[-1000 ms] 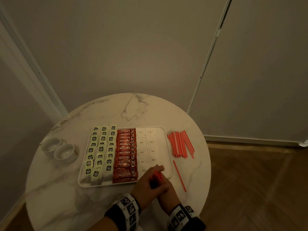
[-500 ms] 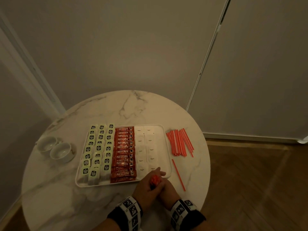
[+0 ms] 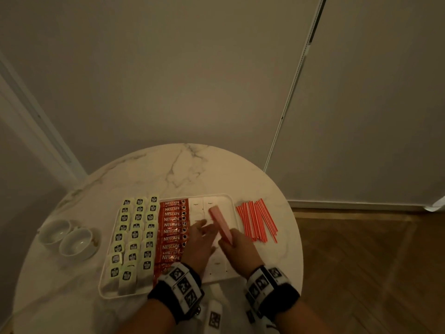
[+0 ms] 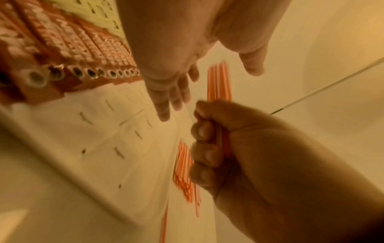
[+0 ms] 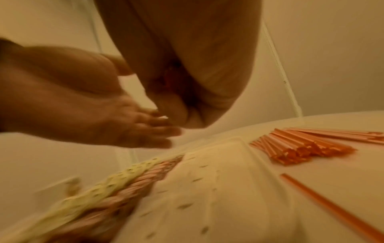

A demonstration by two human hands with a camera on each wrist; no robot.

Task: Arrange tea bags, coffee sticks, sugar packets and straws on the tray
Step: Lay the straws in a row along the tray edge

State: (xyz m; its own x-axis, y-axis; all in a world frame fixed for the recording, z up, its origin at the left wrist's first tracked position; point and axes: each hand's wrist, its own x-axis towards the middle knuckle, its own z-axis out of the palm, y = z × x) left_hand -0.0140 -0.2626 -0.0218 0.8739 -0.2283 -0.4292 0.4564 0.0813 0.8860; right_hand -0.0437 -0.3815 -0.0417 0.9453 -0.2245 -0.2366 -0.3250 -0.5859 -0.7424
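Overhead, head view: round white marble table carries a white rectangular tray. On the tray, from its left: 3 columns of pale green tea bags, 1 column of red Nescafe coffee sticks, then white sugar packets. Right hand is clenched around a bundle of red-and-white striped straws, which angles up and away over the tray's right part, above the sugar packets. Left hand is released, fingers spread flat over the sugar packets, just beside the bundle. Loose pile of the same straws lies on the table right of the tray. 2 small white bowls sit touching each other, left of the tray.

Left wrist view, blurred: left hand has straight fingers above the sugar packets. Right hand wraps its fingers round the bundle. Loose pile shows beneath.

Right wrist view, blurred: left hand lies flat-palmed, holding nothing. Right hand fills the top; a trace of red shows in its fist. Loose pile and 1 single straw rest on the table beside the tray.
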